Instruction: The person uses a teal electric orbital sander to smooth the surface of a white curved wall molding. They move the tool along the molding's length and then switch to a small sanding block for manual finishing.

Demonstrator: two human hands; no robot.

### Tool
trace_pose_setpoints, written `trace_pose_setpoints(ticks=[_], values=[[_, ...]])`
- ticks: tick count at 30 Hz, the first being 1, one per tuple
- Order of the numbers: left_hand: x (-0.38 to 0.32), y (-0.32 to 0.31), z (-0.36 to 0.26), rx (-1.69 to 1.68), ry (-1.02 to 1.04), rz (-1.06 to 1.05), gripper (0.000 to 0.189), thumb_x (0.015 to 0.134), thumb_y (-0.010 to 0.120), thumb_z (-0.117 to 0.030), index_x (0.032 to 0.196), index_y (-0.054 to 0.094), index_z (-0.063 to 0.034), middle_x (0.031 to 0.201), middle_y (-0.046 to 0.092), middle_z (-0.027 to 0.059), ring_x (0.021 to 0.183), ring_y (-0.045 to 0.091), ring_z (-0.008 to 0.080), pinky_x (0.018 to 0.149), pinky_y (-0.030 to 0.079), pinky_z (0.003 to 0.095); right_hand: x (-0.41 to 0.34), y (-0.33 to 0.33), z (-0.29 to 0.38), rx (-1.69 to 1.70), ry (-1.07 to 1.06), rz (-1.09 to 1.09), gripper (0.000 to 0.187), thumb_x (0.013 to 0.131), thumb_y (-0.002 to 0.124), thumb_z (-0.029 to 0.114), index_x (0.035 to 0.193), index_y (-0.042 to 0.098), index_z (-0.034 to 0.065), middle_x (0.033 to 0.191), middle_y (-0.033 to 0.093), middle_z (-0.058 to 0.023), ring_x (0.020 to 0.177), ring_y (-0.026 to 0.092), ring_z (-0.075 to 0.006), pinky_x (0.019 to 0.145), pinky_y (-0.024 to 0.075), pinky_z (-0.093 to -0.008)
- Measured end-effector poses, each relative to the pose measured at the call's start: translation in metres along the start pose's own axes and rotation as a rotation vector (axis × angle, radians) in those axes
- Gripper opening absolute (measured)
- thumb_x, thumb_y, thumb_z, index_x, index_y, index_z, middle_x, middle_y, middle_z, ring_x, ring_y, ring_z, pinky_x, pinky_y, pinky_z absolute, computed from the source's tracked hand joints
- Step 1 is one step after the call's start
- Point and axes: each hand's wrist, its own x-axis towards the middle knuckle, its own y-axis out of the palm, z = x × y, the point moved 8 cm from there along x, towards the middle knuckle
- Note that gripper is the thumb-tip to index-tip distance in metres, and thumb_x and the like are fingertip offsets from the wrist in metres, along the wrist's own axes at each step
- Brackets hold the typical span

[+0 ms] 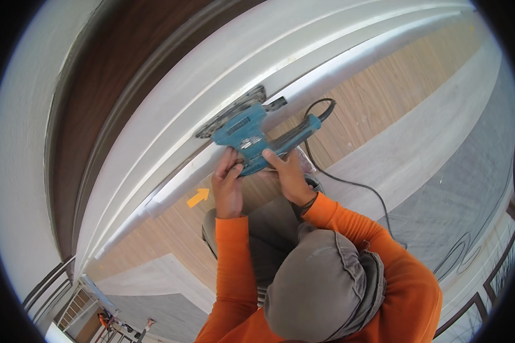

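A teal electric sheet sander [249,137] is held on its side between my two hands. Its dusty dark pad [236,112] faces the white moulding [223,83] and lies along it; I cannot tell how firmly they touch. My left hand [228,184] grips the lower front of the body, with fingers behind and thumb in front. My right hand [291,171] holds the body near the base of the handle [298,133], its thumb laid on the casing. A short black dust spout [276,104] sticks out beside the pad.
A black power cord [352,183] loops from the handle across pale sheeting [382,145] to the grey floor [437,206]. Wood-look planks [360,111] run beside the moulding. An orange arrow mark [198,198] shows left of my hand. Metal railings [476,306] stand lower right.
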Motion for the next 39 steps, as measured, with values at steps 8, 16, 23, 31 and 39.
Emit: trace_pose_setpoints(ticks=[8,16,23,31,39], values=[[0.022,0.041,0.025,-0.047,-0.035,0.052,0.065,0.093,0.059,0.003,0.153,0.036,0.0099,0.157,0.044,0.0234,0.135,0.051,0.0225,0.108,0.043,0.0337,0.019,-0.035,0.02,-0.139,-0.042,-0.044,0.066,0.097,0.07,0.035,0.143,0.037,0.0016,0.13,0.057,-0.0127,0.112,0.065,-0.0196,0.08,0.0622,-0.0326],[0.024,-0.023,0.035,0.042,-0.056,-0.018,0.064,0.095,0.056,0.0,0.154,0.035,0.0087,0.157,0.045,0.0213,0.13,0.054,0.0228,0.106,0.046,0.0386,0.025,-0.02,-0.028,-0.039,0.08,-0.004,0.063,0.098,0.071,0.026,0.145,0.035,0.0052,0.133,0.056,-0.0108,0.118,0.062,-0.0223,0.086,0.0612,-0.0384],[0.036,0.035,0.042,0.039,-0.076,0.052,0.064,0.094,0.057,0.003,0.154,0.037,0.0089,0.154,0.048,0.0196,0.121,0.055,0.0173,0.104,0.045,0.0321,0.033,-0.05,0.017,-0.127,0.017,-0.042,0.067,0.098,0.07,0.033,0.146,0.032,0.0052,0.131,0.056,-0.0109,0.116,0.064,-0.0219,0.086,0.062,-0.0378],[0.019,0.002,0.028,-0.041,0.013,-0.004,0.064,0.094,0.057,0.004,0.153,0.035,0.0109,0.157,0.044,0.022,0.131,0.053,0.0206,0.109,0.041,0.0337,0.019,-0.02,-0.008,-0.018,0.063,0.021,0.065,0.097,0.072,0.026,0.146,0.034,0.0054,0.134,0.055,-0.011,0.117,0.063,-0.0211,0.089,0.0611,-0.0384],[0.022,0.002,0.035,-0.003,-0.036,0.023,0.065,0.094,0.06,0.002,0.154,0.036,0.0091,0.158,0.042,0.0223,0.137,0.05,0.0218,0.108,0.042,0.0332,0.022,-0.026,-0.008,-0.043,0.083,0.004,0.069,0.096,0.073,0.03,0.147,0.033,0.0053,0.136,0.053,-0.0118,0.121,0.061,-0.0217,0.087,0.0622,-0.0381]])
